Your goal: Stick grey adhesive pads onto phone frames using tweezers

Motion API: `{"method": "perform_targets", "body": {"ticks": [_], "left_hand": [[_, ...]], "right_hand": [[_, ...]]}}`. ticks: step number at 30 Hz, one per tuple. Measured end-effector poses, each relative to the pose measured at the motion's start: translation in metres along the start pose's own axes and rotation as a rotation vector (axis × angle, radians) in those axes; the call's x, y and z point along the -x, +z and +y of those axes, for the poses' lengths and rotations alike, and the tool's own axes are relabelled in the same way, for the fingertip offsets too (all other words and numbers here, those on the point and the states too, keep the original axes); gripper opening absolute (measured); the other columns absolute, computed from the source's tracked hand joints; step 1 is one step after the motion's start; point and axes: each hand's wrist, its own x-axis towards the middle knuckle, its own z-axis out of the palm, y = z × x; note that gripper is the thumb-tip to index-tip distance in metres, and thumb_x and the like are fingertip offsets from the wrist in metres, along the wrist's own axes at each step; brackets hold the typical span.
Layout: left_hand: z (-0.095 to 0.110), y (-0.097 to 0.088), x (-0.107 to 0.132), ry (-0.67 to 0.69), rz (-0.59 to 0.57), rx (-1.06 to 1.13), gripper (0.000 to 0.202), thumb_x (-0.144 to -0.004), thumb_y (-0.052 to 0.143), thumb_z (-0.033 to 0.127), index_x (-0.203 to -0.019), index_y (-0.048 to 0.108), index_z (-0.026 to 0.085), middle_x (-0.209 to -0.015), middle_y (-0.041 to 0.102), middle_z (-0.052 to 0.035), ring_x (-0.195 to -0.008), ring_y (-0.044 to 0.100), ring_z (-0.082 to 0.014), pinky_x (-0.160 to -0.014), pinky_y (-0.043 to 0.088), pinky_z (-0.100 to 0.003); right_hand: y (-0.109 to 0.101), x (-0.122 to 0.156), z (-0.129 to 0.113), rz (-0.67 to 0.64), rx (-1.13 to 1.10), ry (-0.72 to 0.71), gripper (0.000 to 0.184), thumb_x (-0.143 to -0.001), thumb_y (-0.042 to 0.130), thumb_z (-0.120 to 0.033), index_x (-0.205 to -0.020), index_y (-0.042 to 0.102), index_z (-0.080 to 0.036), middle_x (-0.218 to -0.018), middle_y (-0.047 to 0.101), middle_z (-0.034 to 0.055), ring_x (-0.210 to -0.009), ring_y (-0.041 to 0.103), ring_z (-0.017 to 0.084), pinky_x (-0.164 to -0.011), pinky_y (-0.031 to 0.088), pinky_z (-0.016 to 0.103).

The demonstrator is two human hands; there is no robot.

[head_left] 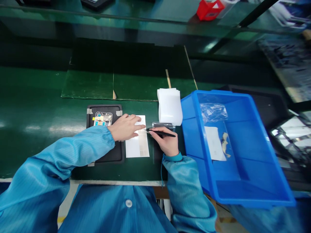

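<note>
My left hand [126, 127] lies over a white backing sheet [132, 149] with a strip of pale beige stickers along its right side. The fingers are stretched out and partly apart, touching the sheet. In my right hand [168, 142] is a pair of slim black tweezers [163, 133], gripped like a pen. Their tip points left at the sheet's right edge, close to my left fingertips; whether it touches is too small to tell. Left of the sheet, an opened phone [103, 118] with bare circuit parts sits in a black tray [109, 157], partly hidden by my left sleeve.
A large blue bin [196, 139] stands at the right, with clear plastic, a white sheet and scraps inside. Between bin and hands lie a stack of white sheets [170, 106] and a clear film packet [159, 125]. A red box [209, 10] sits on the shelf above.
</note>
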Motion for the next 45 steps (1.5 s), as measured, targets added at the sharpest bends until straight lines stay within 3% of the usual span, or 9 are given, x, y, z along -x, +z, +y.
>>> {"method": "perform_targets", "body": {"ticks": [6, 10, 13, 16, 21, 29, 40, 45], "left_hand": [[0.000, 0.002, -0.001, -0.009, 0.003, 0.018, 0.045, -0.095, 0.061, 0.037, -0.138, 0.055, 0.027, -0.137, 0.052, -0.0119, -0.119, 0.052, -0.0291, -0.089, 0.040, -0.039], [0.003, -0.007, 0.004, -0.054, 0.071, 0.153, 0.036, -0.097, 0.056, 0.026, -0.133, 0.059, 0.023, -0.136, 0.057, -0.0102, -0.122, 0.055, -0.0266, -0.097, 0.043, -0.040], [0.008, -0.020, 0.015, -0.091, 0.174, 0.410, 0.027, -0.101, 0.049, 0.025, -0.122, 0.065, 0.019, -0.126, 0.065, -0.0075, -0.117, 0.060, -0.0206, -0.100, 0.046, -0.035], [0.013, -0.030, 0.028, -0.085, 0.182, 0.625, 0.017, -0.095, 0.060, 0.026, -0.108, 0.069, 0.019, -0.109, 0.070, -0.0046, -0.103, 0.064, -0.0176, -0.091, 0.050, -0.030], [0.014, -0.031, 0.040, -0.143, 0.173, 0.694, 0.011, -0.088, 0.062, 0.011, -0.088, 0.070, 0.018, -0.092, 0.069, -0.0014, -0.090, 0.064, -0.0156, -0.082, 0.050, -0.027], [0.011, -0.031, 0.048, -0.201, 0.235, 0.763, 0.012, -0.086, 0.061, 0.009, -0.085, 0.069, 0.018, -0.090, 0.068, -0.0011, -0.086, 0.063, -0.0158, -0.080, 0.049, -0.028], [0.011, -0.026, 0.052, -0.212, 0.249, 0.820, 0.012, -0.086, 0.062, 0.010, -0.085, 0.069, 0.018, -0.089, 0.068, -0.0002, -0.086, 0.063, -0.0154, -0.079, 0.049, -0.028], [-0.002, -0.028, 0.064, -0.293, 0.315, 0.817, 0.015, -0.088, 0.064, 0.020, -0.102, 0.070, 0.019, -0.101, 0.068, -0.0035, -0.083, 0.063, -0.0155, -0.076, 0.051, -0.029]], "right_hand": [[-0.007, 0.008, -0.013, 0.073, -0.074, 0.020, 0.013, -0.078, 0.082, -0.033, -0.085, 0.075, -0.024, -0.085, 0.077, 0.0040, -0.081, 0.073, 0.024, -0.081, 0.061, 0.041], [-0.011, 0.018, -0.026, 0.084, -0.083, 0.030, 0.015, -0.077, 0.083, -0.033, -0.087, 0.076, -0.024, -0.087, 0.077, 0.0048, -0.083, 0.074, 0.026, -0.081, 0.061, 0.043], [-0.009, 0.024, -0.038, 0.049, -0.065, 0.000, 0.013, -0.078, 0.083, -0.032, -0.087, 0.076, -0.025, -0.086, 0.077, 0.0041, -0.082, 0.073, 0.026, -0.079, 0.061, 0.042], [-0.003, 0.028, -0.049, 0.011, -0.084, -0.030, 0.012, -0.078, 0.083, -0.030, -0.087, 0.076, -0.026, -0.085, 0.076, 0.0033, -0.081, 0.073, 0.025, -0.077, 0.061, 0.039], [0.008, 0.027, -0.058, -0.014, -0.113, -0.031, 0.013, -0.078, 0.083, -0.029, -0.088, 0.076, -0.026, -0.085, 0.076, 0.0030, -0.081, 0.073, 0.024, -0.075, 0.060, 0.038], [0.019, 0.027, -0.061, -0.069, -0.128, -0.002, 0.013, -0.077, 0.083, -0.027, -0.086, 0.074, -0.025, -0.085, 0.077, 0.0033, -0.081, 0.074, 0.024, -0.077, 0.062, 0.039], [0.026, 0.028, -0.062, -0.024, -0.146, 0.001, 0.011, -0.078, 0.083, -0.028, -0.084, 0.075, -0.024, -0.081, 0.077, 0.0026, -0.076, 0.074, 0.022, -0.072, 0.063, 0.035], [0.029, 0.029, -0.061, 0.041, -0.143, -0.003, 0.011, -0.077, 0.084, -0.026, -0.083, 0.075, -0.023, -0.078, 0.076, 0.0021, -0.071, 0.074, 0.020, -0.067, 0.061, 0.031]]}}
